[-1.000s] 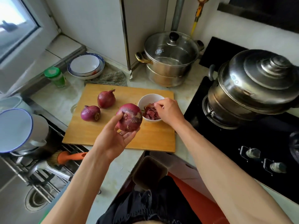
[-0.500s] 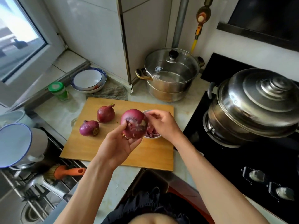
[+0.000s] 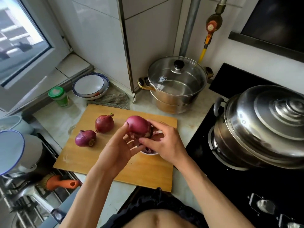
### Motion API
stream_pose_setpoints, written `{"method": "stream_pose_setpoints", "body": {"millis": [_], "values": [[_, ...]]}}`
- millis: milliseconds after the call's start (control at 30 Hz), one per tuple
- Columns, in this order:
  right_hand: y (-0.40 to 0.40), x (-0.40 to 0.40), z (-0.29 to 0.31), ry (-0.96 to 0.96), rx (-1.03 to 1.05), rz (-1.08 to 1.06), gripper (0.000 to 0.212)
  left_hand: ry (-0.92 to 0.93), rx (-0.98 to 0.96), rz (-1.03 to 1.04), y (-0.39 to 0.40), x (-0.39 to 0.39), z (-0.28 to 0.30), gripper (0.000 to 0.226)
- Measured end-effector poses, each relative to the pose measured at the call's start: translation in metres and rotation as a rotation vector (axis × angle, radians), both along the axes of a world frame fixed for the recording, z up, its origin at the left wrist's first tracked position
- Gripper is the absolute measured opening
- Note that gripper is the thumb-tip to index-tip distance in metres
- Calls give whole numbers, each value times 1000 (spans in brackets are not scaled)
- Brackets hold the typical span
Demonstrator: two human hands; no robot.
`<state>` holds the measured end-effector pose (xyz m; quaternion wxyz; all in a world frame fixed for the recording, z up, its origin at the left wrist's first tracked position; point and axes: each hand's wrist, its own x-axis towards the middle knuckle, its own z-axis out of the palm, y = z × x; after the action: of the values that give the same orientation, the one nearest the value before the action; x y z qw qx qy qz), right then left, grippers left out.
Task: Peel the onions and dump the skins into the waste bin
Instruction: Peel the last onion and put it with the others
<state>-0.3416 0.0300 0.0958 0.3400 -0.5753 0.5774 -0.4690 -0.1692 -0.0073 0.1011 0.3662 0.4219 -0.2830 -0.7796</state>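
Above the wooden cutting board (image 3: 82, 155) on the table (image 3: 54, 117), both hands meet around one red onion. Going from the left: two more onions lie on the board well clear of the hands, a purple onion (image 3: 85, 138) nearer the left edge and a darker onion (image 3: 104, 123) with a green stem tip just behind and to the right of it; the two sit close but apart. Next comes the left hand (image 3: 118, 148), palm turned up, its fingers curled under and against the left side of the held onion (image 3: 139, 126), the index finger reaching up along its flank. This onion is raised off the board, its smooth glossy top showing and loose reddish skin hanging at its underside between the hands. The right hand (image 3: 164, 142) wraps the onion's right side from above, its thumb and fingertips pinching at the loose skin low on the bulb. Directly beneath the hands a small white bowl (image 3: 148, 152) stands on the board, only a sliver of rim and some purple skins inside it showing. Half a second ago the right hand was just beside the onion, over the bowl, and a second ago it was down at the bowl's rim while the left hand alone held the onion; now it has closed on the bulb, which hides most of the bowl.
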Motion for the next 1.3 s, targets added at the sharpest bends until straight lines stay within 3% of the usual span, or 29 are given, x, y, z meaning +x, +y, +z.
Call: {"method": "stream_pose_setpoints", "body": {"millis": [67,167,367,500,700,800,1000,1300], "values": [[-6,0,-3,168,-135,9,64,-4,-5,40,-2,-6,2,62],[-11,1,-5,248,-257,37,65,31,-13,78,-3,-14,9,47],[-12,-5,2,-61,-161,-35,83,123,138,84,-11,-22,24,64],[-11,-10,12,-17,-204,-20,75,36,146,-4,-15,-24,26,72],[-9,-22,23,301,-273,63,67,-25,91,-113,-18,-35,32,60],[-8,-26,27,370,-301,87,65,-32,89,-149,-18,-39,36,58],[-13,-28,27,371,-292,106,57,-55,134,-210,-24,-39,34,61],[-24,-30,34,285,-98,159,49,-51,165,-257,-34,-42,33,59]]}}
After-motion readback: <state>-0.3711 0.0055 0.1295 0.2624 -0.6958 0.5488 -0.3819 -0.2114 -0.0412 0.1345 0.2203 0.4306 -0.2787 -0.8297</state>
